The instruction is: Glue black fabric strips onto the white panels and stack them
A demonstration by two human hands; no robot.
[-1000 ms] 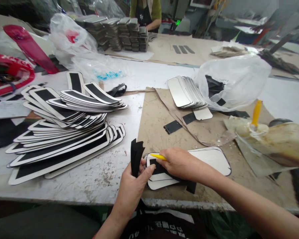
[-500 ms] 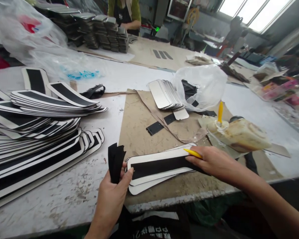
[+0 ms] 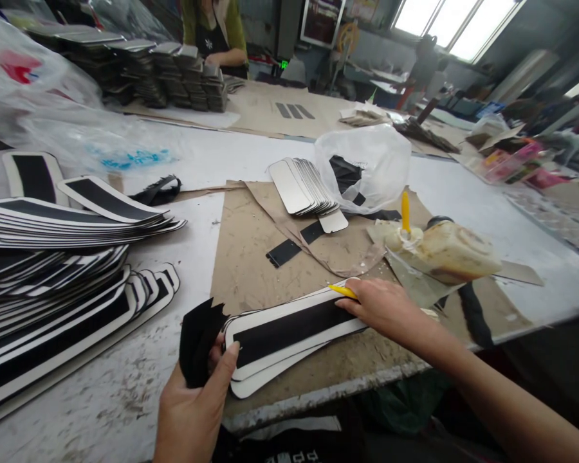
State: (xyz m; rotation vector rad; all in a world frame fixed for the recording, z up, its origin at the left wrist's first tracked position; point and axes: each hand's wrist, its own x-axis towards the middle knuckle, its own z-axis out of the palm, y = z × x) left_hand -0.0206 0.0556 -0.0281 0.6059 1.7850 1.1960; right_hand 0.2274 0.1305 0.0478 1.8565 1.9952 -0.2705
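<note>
My left hand (image 3: 193,402) is closed round a folded bundle of black strips (image 3: 197,341), its thumb pressing the near-left end of a long white panel (image 3: 251,372) with rounded corners. A black strip (image 3: 289,326) lies lengthwise along the middle of that panel. Under it are more white panels, slightly fanned out. At the panel's right end, my right hand (image 3: 383,308) rests over the black strip. It grips a slim yellow tool (image 3: 343,292) whose pointed end sticks out to the left; the rest is hidden by the fingers.
Piles of white panels with black strips (image 3: 77,321) fill the left. Beyond my hands are a fanned stack of white plates (image 3: 299,186), a plastic bag (image 3: 390,154) and a stained container (image 3: 458,251) near an upright yellow handle (image 3: 405,212). A co-worker (image 3: 215,38) stands behind dark stacks.
The view has swung right, so everything appears farther left. The black bundle in my left hand has tipped slightly left and spread wider. My right hand stays at the panel's right end.
</note>
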